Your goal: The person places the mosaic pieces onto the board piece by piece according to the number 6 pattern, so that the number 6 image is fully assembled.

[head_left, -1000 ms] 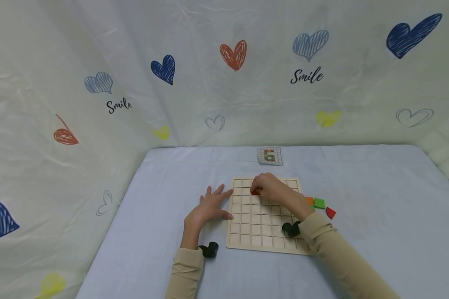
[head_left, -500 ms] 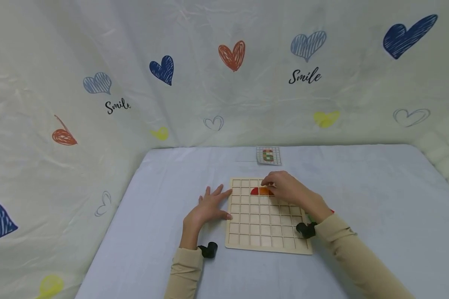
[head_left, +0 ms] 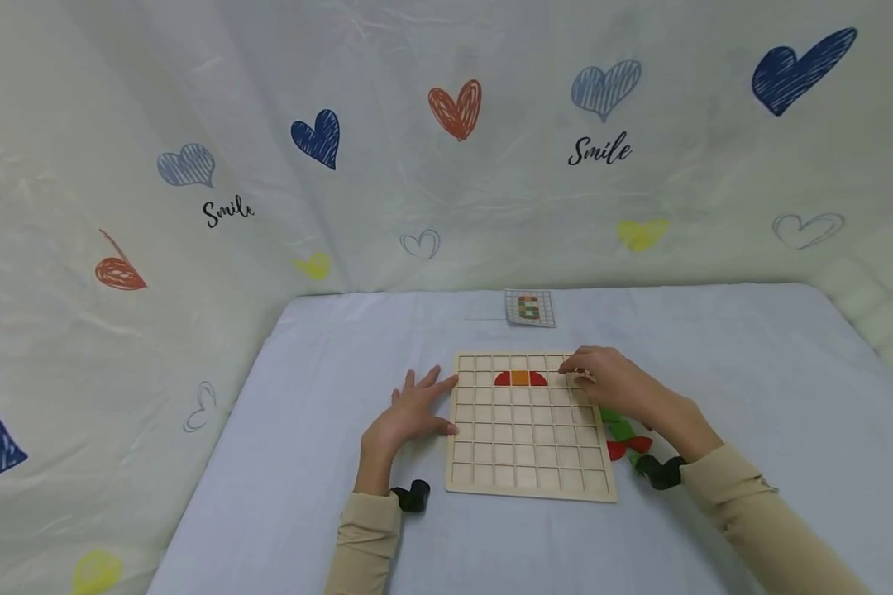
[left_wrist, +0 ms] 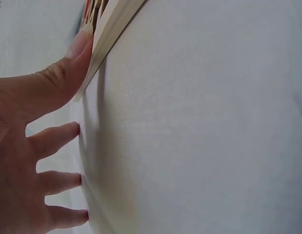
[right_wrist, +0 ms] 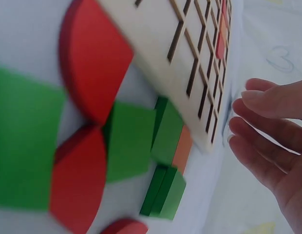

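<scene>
A wooden grid board (head_left: pixel 524 454) lies flat on the white-covered table. In one of its upper rows sit three pieces side by side: a red rounded piece (head_left: pixel 502 379), an orange square (head_left: pixel 519 378) and a second red rounded piece (head_left: pixel 538 378). My left hand (head_left: pixel 409 417) has its fingers spread, thumb and forefinger at the board's left edge; the thumb (left_wrist: pixel 79 51) shows against that edge in the left wrist view. Over the board's upper right hovers my right hand (head_left: pixel 616 380), fingers loosely bent with nothing between them.
Right of the board lie loose pieces, among them green squares (right_wrist: pixel 131 141), red rounded pieces (right_wrist: pixel 95 58) and an orange one (right_wrist: pixel 182 148). A printed card (head_left: pixel 530 308) with a coloured grid pattern lies beyond the board. Behind the table hangs a heart-printed curtain (head_left: pixel 372 190).
My right hand has let go of the red piece at the row's right end and moved right, uncovering the three placed pieces. The left hand stays at the board's edge.
</scene>
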Demonstrator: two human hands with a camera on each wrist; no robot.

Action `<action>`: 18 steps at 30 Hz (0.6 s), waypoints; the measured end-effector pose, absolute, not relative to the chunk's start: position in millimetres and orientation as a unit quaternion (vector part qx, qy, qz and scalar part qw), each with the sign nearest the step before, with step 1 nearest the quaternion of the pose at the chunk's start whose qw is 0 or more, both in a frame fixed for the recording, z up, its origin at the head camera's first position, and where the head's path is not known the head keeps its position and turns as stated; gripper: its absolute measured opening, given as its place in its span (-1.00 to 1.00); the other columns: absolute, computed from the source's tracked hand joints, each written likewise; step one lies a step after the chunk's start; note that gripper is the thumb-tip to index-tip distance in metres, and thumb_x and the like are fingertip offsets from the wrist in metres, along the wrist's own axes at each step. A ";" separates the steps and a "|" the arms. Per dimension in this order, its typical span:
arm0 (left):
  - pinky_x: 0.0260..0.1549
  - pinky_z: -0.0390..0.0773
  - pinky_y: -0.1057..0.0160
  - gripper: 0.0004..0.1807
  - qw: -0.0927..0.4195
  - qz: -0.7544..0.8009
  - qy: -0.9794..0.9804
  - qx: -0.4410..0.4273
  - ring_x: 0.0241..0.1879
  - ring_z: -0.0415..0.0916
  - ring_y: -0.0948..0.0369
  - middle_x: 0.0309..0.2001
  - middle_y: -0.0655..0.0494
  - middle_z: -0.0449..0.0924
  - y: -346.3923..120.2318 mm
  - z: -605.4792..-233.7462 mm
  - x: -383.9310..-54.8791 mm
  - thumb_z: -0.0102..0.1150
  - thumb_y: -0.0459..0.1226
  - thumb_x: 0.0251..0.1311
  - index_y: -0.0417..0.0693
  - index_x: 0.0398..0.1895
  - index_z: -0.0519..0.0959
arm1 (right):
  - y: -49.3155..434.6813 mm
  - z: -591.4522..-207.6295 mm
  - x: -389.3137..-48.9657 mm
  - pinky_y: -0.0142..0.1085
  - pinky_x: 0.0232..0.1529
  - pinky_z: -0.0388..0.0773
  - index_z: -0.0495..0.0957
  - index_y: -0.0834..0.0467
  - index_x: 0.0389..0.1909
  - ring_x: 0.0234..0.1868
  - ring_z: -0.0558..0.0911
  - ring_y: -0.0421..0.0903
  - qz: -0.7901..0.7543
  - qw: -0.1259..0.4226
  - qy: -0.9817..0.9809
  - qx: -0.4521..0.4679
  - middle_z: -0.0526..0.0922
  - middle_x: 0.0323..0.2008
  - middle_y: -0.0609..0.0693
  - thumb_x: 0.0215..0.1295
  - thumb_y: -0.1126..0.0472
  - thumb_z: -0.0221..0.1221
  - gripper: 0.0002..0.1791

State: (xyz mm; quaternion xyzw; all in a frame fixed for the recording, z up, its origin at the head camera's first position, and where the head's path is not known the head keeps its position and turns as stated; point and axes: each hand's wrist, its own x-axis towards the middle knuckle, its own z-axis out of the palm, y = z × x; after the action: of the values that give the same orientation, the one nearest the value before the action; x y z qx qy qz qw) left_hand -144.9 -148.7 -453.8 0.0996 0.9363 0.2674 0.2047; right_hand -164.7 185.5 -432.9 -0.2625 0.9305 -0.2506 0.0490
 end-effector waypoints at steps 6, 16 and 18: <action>0.47 -0.19 -0.47 -0.06 0.203 0.269 0.936 0.097 0.63 -0.40 -0.30 0.67 -0.01 -0.04 -150.3 -454.6 -145.3 0.52 -0.15 0.13 0.17 0.59 0.28 | 201.6 -433.5 -161.0 0.00 -0.04 0.69 0.73 0.32 -0.05 -0.08 0.68 0.10 -0.242 0.063 0.935 -0.252 0.74 -0.11 0.15 0.28 0.48 0.24 -0.75; 0.48 -0.20 -0.45 -0.06 0.210 0.272 0.934 0.101 0.64 -0.42 -0.27 0.67 0.01 -0.06 -149.3 -454.5 -145.2 0.51 -0.12 0.15 0.19 0.60 0.26 | 230.9 -438.3 -147.4 0.05 -0.02 0.69 0.72 0.30 -0.07 -0.06 0.64 0.11 -0.227 0.060 0.951 -0.202 0.70 -0.10 0.15 0.25 0.30 0.39 -0.74; 0.48 -0.20 -0.45 -0.06 0.211 0.273 0.933 0.101 0.64 -0.42 -0.27 0.67 0.01 -0.05 -149.3 -454.4 -145.5 0.51 -0.11 0.15 0.18 0.60 0.26 | 235.5 -438.4 -145.6 0.03 -0.05 0.69 0.71 0.33 -0.07 -0.08 0.64 0.11 -0.232 0.068 0.950 -0.196 0.70 -0.11 0.16 0.23 0.31 0.38 -0.73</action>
State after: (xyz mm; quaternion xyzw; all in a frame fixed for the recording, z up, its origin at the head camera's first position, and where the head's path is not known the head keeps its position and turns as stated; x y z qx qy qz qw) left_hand -145.5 -149.3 -454.4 0.1009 0.9332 0.2728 0.2111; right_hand -145.6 235.5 -438.4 -0.1965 0.9502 -0.2320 0.0682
